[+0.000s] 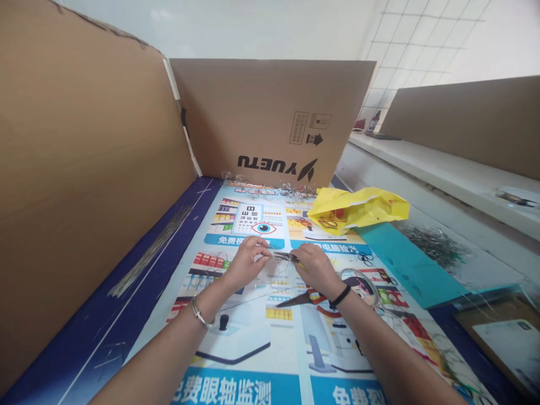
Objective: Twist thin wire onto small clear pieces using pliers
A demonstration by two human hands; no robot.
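Note:
Above a printed poster, my right hand (315, 268) is closed around a small pair of pliers (283, 256), whose jaws point left. My left hand (250, 261) pinches a thin wire (275, 264) that loops between the two hands; its exact shape is too fine to make out. The plier tips lie close to the left fingertips, at the wire. Below the right hand lie scissors (295, 300) with dark blades and orange-red handles, partly covered by the wrist. A clear round ring or roll (375, 293) rests right of that wrist.
A yellow bag (363, 209) lies open at the back right, by a teal sheet (411, 264) and a heap of wire scraps (436, 247). Straight wires (152, 253) lie at left. Cardboard panels (270, 112) stand behind and at left. Wire tangles (295, 193) sit along the back.

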